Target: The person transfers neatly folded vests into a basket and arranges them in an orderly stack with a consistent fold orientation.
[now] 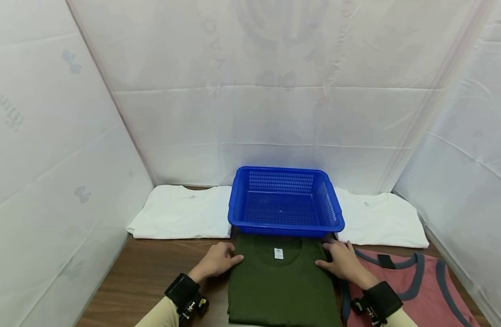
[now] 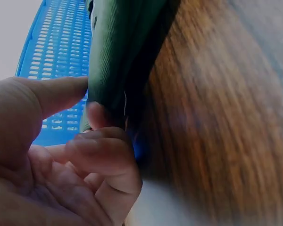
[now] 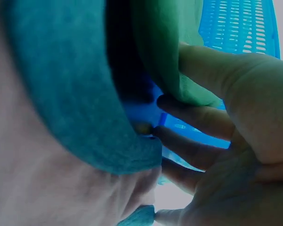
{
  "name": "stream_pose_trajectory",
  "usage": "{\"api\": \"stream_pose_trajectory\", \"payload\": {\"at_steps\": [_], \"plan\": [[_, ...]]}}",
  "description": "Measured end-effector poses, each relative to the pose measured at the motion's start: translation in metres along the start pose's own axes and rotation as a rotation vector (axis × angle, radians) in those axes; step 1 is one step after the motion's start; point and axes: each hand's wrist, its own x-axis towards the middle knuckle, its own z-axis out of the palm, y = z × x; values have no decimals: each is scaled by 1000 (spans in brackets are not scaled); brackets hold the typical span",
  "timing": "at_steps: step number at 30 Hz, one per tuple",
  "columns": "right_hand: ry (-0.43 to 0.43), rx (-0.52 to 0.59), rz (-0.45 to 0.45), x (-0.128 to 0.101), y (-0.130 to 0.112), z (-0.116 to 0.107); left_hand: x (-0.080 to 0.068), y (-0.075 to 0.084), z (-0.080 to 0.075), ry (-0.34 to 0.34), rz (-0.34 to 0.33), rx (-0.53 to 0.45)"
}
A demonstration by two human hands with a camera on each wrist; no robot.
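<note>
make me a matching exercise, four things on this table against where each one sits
Things:
1. blue basket
2. green shirt
3. pink shirt
4. left hand

Places:
A. near right, beside the green shirt
B. pinching the green shirt's left edge
C. back centre, between two white shirts
D. front centre, just before the basket

Pairs: 1-C, 2-D, 3-A, 4-B

from my feed the green shirt (image 1: 280, 286) runs off the bottom edge below both hands, and the pink shirt (image 1: 414, 290) beside the right hand (image 1: 343, 263) is cut off too. i can't read the small label (image 1: 278, 253) between the hands; the left hand (image 1: 218, 262) fingertips are tucked under the shirt's edge.
</note>
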Motion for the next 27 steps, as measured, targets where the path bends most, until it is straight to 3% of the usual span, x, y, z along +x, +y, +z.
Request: {"api": "stream_pose_trajectory", "payload": {"at_steps": [7, 11, 15, 27], "plan": [[93, 50, -48, 2, -2, 4, -1, 3, 1, -19, 109, -47], [89, 124, -45, 0, -5, 5, -4, 4, -1, -47, 148, -78], [73, 185, -50, -5, -7, 2, -7, 5, -3, -84, 151, -107], [165, 329, -291, -17, -8, -6, -23, 10, -17, -138, 142, -157]]}}
